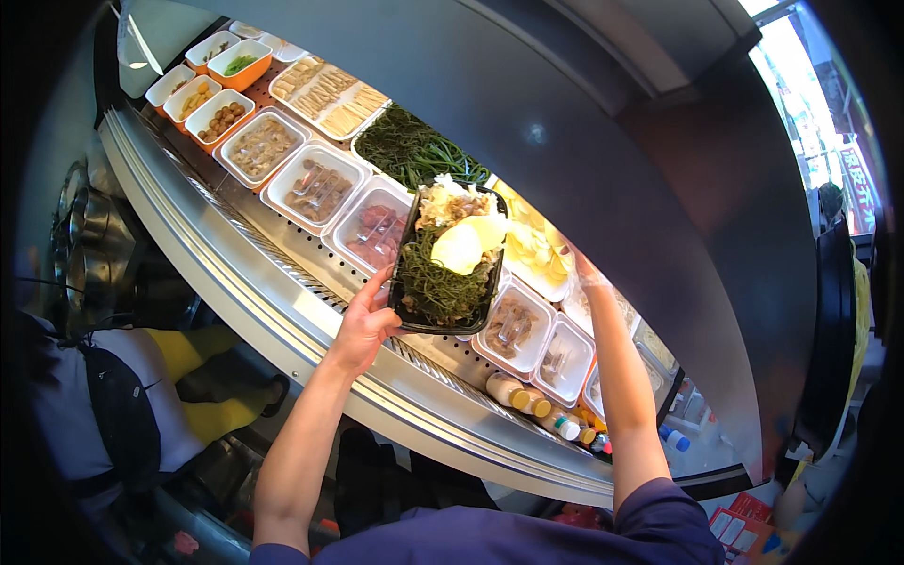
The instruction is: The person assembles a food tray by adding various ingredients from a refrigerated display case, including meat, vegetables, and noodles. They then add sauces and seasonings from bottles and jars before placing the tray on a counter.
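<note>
My left hand [367,321] grips the lower left edge of a black plastic food tray [406,326] above a refrigerated display case. The tray holds dark green seaweed-like strands [445,282], pale yellow slices [466,244] and a whitish shredded food [452,201]. Beyond it, my right hand [583,268], in a clear glove, reaches to the right side of a white tray of pale yellow slices [540,247]. Its fingers are partly hidden by the case's dark upper panel, so what they hold does not show. A tray of dark green strands [399,145] lies behind the black tray.
Lidded boxes of meat [318,191] line the case, with orange-and-white tubs [219,116] at its far left. Capped bottles [533,402] lie near its front right edge. The metal front rail [296,339] runs below my forearms. Another person in yellow sleeves [212,417] is at lower left.
</note>
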Demonstrator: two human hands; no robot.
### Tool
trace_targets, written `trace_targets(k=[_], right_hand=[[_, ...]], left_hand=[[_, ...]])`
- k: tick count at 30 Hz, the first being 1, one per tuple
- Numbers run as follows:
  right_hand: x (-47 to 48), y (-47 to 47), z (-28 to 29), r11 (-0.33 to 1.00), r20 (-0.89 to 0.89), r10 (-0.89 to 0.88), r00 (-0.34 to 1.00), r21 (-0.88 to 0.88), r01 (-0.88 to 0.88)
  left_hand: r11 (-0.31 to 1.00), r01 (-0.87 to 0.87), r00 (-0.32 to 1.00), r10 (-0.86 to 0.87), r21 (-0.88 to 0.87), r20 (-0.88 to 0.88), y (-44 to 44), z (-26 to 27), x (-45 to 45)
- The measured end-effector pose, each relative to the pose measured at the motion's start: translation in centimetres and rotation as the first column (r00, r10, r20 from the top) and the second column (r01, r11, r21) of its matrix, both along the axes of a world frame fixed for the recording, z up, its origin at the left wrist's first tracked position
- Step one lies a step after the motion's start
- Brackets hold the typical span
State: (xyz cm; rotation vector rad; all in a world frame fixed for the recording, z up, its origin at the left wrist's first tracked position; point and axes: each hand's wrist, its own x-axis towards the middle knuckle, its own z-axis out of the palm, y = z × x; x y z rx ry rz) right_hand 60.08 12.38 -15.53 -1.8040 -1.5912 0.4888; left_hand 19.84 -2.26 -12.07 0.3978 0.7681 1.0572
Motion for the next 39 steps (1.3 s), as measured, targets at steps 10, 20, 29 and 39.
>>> trace_targets(k=[10, 20, 29, 39], right_hand=[[-14.2, -7.8, 12.7, 0.857, 0.360, 0.430, 0.828, 0.125, -0.499], [-17.5, -11.0, 15.9, 0.886, 0.149, 0.452, 0.880, 0.037, -0.461], [-17.1, -15.3, 20.1, 0.964, -0.423, 0.266, 0.866, 0.097, -0.248], [-16.2, -20.0, 17.7, 0.963, -0.342, 0.254, 0.905, 0.177, -0.203]], left_hand=[[0.999, 0.041, 0.996, -0.039, -0.031, 0.075, -0.3, 2.6, 0.2], [0.998, 0.005, 1.000, -0.006, -0.057, -0.019, -2.3, 5.4, -1.1], [0.990, -0.128, 0.992, 0.128, -0.056, -0.009, -7.9, 9.3, -7.4], [0.957, -0.266, 0.955, 0.278, 0.117, -0.106, -14.9, 22.4, -23.1]])
